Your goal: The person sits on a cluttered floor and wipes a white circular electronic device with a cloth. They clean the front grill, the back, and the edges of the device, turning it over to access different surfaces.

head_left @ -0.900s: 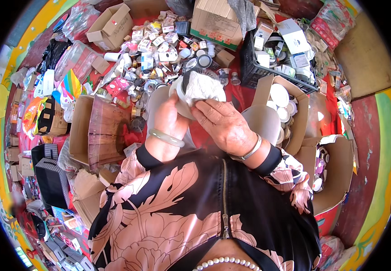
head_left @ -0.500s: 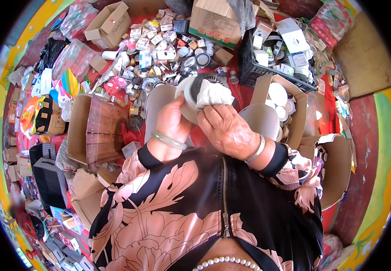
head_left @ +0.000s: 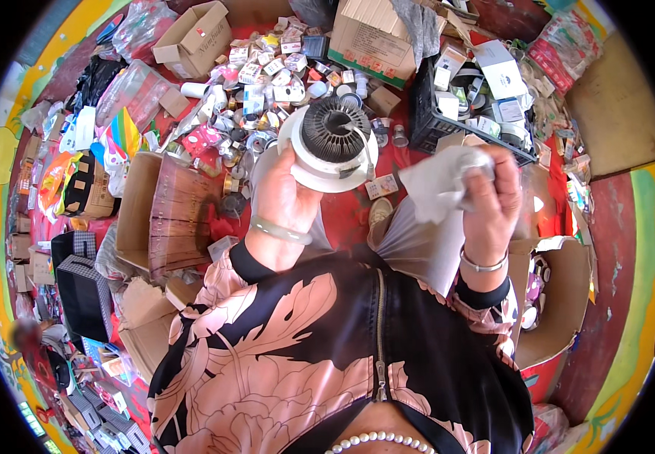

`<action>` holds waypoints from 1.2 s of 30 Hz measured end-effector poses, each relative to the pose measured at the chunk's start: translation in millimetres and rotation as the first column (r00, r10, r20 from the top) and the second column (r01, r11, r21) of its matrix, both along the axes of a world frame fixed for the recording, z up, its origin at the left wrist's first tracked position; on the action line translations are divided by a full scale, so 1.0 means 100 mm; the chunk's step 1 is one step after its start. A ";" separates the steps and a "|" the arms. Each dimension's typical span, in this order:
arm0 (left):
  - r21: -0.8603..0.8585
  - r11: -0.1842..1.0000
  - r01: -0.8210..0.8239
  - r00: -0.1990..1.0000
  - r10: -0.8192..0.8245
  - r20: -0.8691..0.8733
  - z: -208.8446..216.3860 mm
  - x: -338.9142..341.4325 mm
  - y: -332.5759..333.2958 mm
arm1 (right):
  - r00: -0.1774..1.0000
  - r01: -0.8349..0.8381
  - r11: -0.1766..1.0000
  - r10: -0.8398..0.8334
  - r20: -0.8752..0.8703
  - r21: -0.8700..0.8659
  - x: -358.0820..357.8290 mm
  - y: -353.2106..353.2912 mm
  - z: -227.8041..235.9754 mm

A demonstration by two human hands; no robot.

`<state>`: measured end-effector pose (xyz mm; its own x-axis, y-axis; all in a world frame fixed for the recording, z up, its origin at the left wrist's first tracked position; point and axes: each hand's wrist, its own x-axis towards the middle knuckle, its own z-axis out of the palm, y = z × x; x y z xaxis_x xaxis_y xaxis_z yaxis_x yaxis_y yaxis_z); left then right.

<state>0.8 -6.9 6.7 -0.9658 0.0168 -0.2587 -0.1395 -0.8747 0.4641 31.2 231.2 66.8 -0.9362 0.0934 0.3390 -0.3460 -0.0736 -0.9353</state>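
My left hand (head_left: 285, 189) grips a round downlight (head_left: 335, 136) by its white rim. A black finned heat sink faces up on the lamp, and a short pale cable lies over its side. Off to the right, my right hand (head_left: 495, 193) is closed on a crumpled white cloth (head_left: 435, 181), slightly blurred and apart from the lamp. Beneath the lamp, beyond my knees, a small printed box (head_left: 381, 186) rests on the red floor.
A heap of small boxes and round lamp parts (head_left: 267, 94) spreads ahead. At the far right stands a black crate (head_left: 433, 136) full of parts. Cardboard boxes flank me: one on the left (head_left: 132, 216) and one holding parts (head_left: 566, 303) on the right.
My right hand has pulled the white cloth off the downlight and swung it to the right. The lamp has risen a little in my left hand, and its whole heat sink now shows.
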 end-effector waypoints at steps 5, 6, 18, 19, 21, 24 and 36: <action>-0.053 0.997 -0.050 0.992 0.043 -0.115 0.18 0.09 0.09 | 0.882 0.262 0.745 0.073 -0.465 0.613 0.11 -0.47 -0.06; -0.051 0.998 -0.037 0.992 0.030 -0.122 0.21 0.10 0.12 | 0.860 0.274 0.740 0.098 -0.501 0.615 0.12 -0.55 -0.07; -0.102 0.990 -0.101 0.983 0.083 -0.165 0.32 0.17 0.27 | 0.792 0.485 0.473 0.118 -0.598 0.736 -0.03 -0.80 -0.36; -0.095 0.990 -0.103 0.983 0.087 -0.163 0.31 0.16 0.27 | 0.788 0.491 0.484 0.108 -0.606 0.724 -0.03 -0.80 -0.36; -0.092 0.989 -0.120 0.982 0.104 -0.156 0.30 0.16 0.28 | 0.760 0.538 0.453 0.105 -0.642 0.711 -0.03 -0.83 -0.34; -0.100 0.984 -0.148 0.980 0.132 -0.149 0.29 0.14 0.30 | 0.711 0.603 0.397 0.128 -0.692 0.692 -0.04 -0.86 -0.35; -0.103 0.990 -0.101 0.979 0.080 -0.187 0.30 0.14 0.30 | 0.854 0.460 0.440 0.017 -0.520 0.771 0.02 -0.75 -0.23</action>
<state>15.1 23.2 36.3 -0.9931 -0.0917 -0.0735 0.0337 -0.8213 0.5694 32.7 156.1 43.9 -0.6746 -0.2789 0.6834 -0.5557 0.8014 -0.2215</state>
